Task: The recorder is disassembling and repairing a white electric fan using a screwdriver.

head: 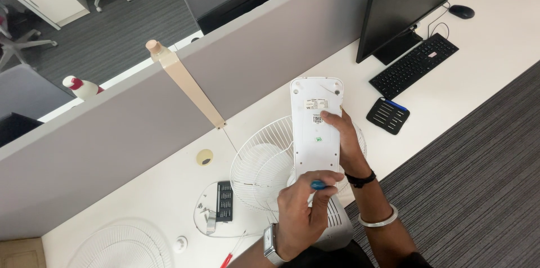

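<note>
In the head view, nearest at the lower middle of the frame, the left hand (301,214) is closed around a blue screwdriver (318,185) whose tip is hidden against the lower end of the white fan base (316,130), while the right hand (343,141) is wrapped on the base's right edge, fingers on its flat face. The base stands in the middle of the frame, over the wire grille (261,167) on the desk (484,71). It looks like light, stiff, smooth plastic, probably slippery, so holding it by the long edges seems safest.
</note>
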